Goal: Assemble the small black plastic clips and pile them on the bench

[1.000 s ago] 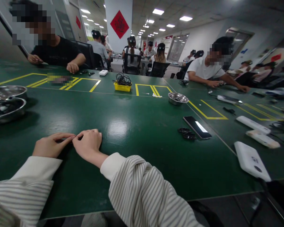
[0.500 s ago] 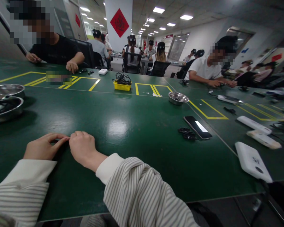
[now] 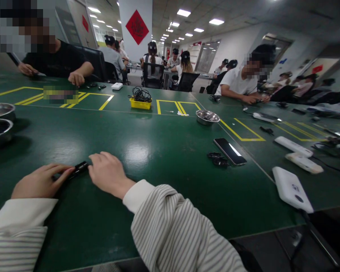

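My left hand [image 3: 41, 180] is low on the left, its thumb and fingers pinched round a slim black plastic piece [image 3: 79, 168]. The piece points up and to the right, with a light glint along it; its exact kind cannot be told. Just beyond its right end is my right hand [image 3: 109, 173], fingers bent down and closed. Anything in its fingertips is hidden behind the hand, and contact with the black piece is unclear. Both hands are close to the green table [image 3: 170, 196].
Metal bowls [image 3: 1, 138] stand at the left edge. A smaller metal bowl [image 3: 208, 118], a phone [image 3: 229, 151], black clips [image 3: 217, 159] and a white power bank [image 3: 291, 189] lie rightward. A yellow box [image 3: 141, 104] holds black cables. Co-workers sit across the table.
My hands have moved apart, the left one leftward. The slim black piece, hidden before, now shows between them. The whole view has shifted slightly.
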`<move>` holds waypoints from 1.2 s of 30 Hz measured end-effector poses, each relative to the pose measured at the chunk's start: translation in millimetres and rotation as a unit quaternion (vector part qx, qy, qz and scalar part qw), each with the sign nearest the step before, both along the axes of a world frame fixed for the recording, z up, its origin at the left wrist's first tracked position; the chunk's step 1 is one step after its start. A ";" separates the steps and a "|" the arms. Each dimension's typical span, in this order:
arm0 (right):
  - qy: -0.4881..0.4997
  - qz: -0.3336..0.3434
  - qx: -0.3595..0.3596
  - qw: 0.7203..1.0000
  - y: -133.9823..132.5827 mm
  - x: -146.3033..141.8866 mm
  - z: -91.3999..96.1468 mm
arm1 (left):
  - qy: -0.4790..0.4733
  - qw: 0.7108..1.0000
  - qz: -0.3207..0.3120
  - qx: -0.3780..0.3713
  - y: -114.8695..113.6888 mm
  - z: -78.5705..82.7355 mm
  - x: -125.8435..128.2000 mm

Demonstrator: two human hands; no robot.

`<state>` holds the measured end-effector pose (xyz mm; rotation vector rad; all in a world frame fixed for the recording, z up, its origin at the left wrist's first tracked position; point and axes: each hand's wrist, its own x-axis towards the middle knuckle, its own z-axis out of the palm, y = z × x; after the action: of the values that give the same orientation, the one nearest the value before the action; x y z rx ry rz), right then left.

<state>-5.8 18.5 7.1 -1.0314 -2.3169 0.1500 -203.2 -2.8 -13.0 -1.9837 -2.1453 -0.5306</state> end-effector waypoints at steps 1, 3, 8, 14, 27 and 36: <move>-0.005 -0.007 0.013 1.000 4.9 20.0 1.3 | 0.019 1.000 0.021 -0.002 -0.5 0.5 1.4; -0.015 -0.048 0.033 0.998 15.5 69.7 3.5 | 0.048 0.998 0.039 -0.002 -1.7 1.9 3.6; -0.060 -0.262 0.047 0.962 26.7 222.6 12.3 | 0.060 0.998 0.012 -0.003 -4.8 8.0 5.4; -0.160 -0.501 -0.010 0.850 16.1 349.6 20.9 | 0.039 0.997 -0.063 -0.038 -5.1 11.3 12.5; -0.234 -0.411 -0.096 0.876 28.4 322.2 18.2 | 0.100 0.987 0.106 -0.062 5.5 20.4 3.3; -0.189 -0.263 -0.051 0.945 14.4 221.3 9.0 | 0.083 0.982 -0.141 0.092 10.2 16.7 72.7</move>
<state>215.5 32.9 16.1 -1.8256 -2.2761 -0.1567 -130.5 7.3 3.7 -2.1534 -1.6648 -0.5597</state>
